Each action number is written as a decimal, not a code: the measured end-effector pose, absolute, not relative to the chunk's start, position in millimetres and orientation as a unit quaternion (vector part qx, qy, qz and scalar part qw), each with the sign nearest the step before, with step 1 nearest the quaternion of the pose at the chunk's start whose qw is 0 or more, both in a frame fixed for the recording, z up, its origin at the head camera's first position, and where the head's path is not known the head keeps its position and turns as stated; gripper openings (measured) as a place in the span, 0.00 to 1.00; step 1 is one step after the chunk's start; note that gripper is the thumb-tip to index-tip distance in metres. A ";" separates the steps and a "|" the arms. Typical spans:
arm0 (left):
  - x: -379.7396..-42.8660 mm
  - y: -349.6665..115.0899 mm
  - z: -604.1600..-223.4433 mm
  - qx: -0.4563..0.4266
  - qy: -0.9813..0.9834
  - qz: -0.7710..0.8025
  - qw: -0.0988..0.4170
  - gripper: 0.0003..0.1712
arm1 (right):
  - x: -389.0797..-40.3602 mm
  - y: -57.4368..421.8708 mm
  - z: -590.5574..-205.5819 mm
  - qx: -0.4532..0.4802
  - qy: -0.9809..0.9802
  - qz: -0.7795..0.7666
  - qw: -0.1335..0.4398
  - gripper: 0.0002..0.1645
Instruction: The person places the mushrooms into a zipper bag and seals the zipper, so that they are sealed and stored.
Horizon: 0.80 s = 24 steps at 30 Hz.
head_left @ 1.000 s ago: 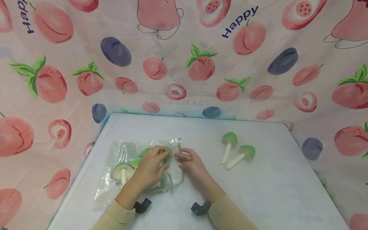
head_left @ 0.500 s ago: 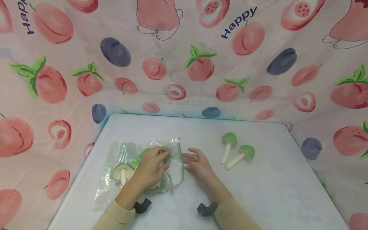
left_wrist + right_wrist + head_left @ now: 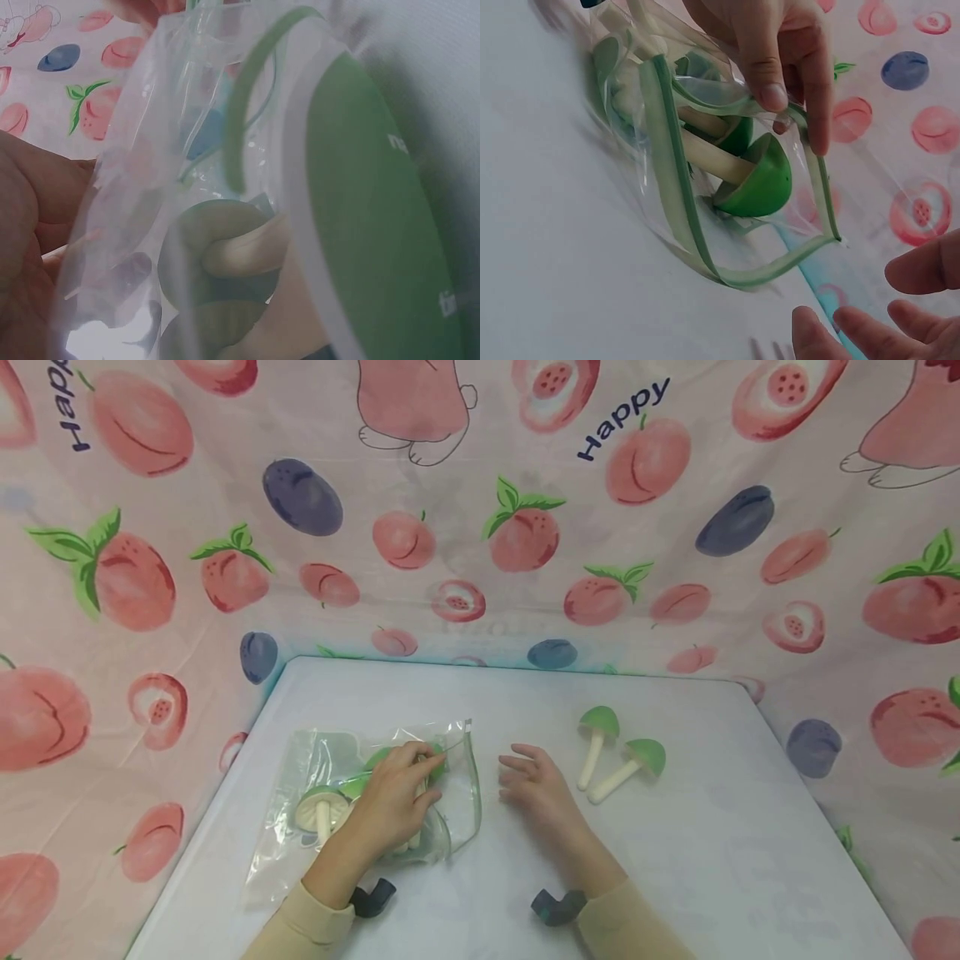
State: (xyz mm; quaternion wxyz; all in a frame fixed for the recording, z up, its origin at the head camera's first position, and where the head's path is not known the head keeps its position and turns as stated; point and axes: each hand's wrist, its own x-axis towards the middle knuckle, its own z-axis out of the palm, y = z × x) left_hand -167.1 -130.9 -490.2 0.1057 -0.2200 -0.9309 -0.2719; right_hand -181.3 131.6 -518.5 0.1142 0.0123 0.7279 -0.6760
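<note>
A clear zip bag [image 3: 462,806] with a green-edged mouth lies on the left half of the table, holding several toy mushrooms [image 3: 321,810] with green caps and pale stems. My left hand [image 3: 393,793] pinches the upper lip of the bag between thumb and fingers, and the mouth gapes toward the right. Inside it, the right wrist view shows a green-capped mushroom [image 3: 761,184] near the opening. My right hand [image 3: 542,785] hovers right of the mouth, apart from the bag, fingers spread and holding nothing. In the left wrist view the bag's printed green panel [image 3: 367,202] hides part of the contents.
Two loose toy mushrooms, one upright-lying [image 3: 597,739] and one slanted [image 3: 633,768], lie on the white table [image 3: 720,843] right of my right hand. A fruit-patterned cloth [image 3: 465,552] rises behind and beside the table. Dark curved pieces [image 3: 558,907] sit at both wrists.
My right hand has let go of the bag's mouth and moved right, away from it. The mouth's lower edge has spread wider. My left hand has stayed in place.
</note>
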 end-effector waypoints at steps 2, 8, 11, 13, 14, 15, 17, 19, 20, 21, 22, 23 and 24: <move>-167.0 -131.1 -490.5 -0.221 -0.930 -0.273 0.105 0.30 | -181.6 135.1 -516.1 0.013 0.727 -0.678 0.110 0.40; -166.9 -131.4 -490.5 -0.223 -0.928 -0.280 0.102 0.30 | -185.1 147.1 -510.1 0.015 0.713 -0.693 0.101 0.38; -167.2 -131.5 -491.1 -0.221 -0.928 -0.282 0.100 0.30 | -187.2 153.9 -509.3 0.014 0.712 -0.695 0.098 0.38; -167.5 -131.4 -491.6 -0.221 -0.928 -0.282 0.100 0.30 | -187.8 158.3 -508.7 0.015 0.715 -0.692 0.099 0.37; -167.7 -131.4 -491.9 -0.221 -0.928 -0.282 0.100 0.30 | -188.1 160.4 -508.3 0.016 0.717 -0.690 0.099 0.37; -167.8 -131.4 -492.3 -0.222 -0.928 -0.281 0.100 0.30 | -188.2 162.3 -507.9 0.018 0.719 -0.687 0.099 0.37; -168.0 -131.3 -492.6 -0.223 -0.928 -0.281 0.101 0.30 | -188.4 165.9 -506.7 0.020 0.725 -0.681 0.099 0.37; -168.2 -131.3 -492.7 -0.224 -0.928 -0.281 0.102 0.30 | -189.2 168.8 -505.1 0.026 0.728 -0.678 0.099 0.37; -168.2 -131.2 -492.6 -0.223 -0.928 -0.281 0.102 0.30 | -189.9 170.3 -504.3 0.028 0.730 -0.676 0.099 0.37; -168.2 -131.2 -492.5 -0.223 -0.928 -0.282 0.101 0.30 | -190.7 171.6 -503.3 0.030 0.733 -0.673 0.098 0.37; -168.2 -131.1 -492.2 -0.222 -0.928 -0.282 0.100 0.30 | -191.4 173.1 -502.1 0.030 0.736 -0.669 0.098 0.37; -168.2 -131.1 -492.0 -0.221 -0.928 -0.283 0.099 0.30 | -192.4 174.4 -501.0 0.033 0.739 -0.666 0.097 0.37; -168.2 -131.1 -492.0 -0.220 -0.928 -0.283 0.098 0.30 | -193.2 176.0 -500.0 0.034 0.742 -0.663 0.095 0.37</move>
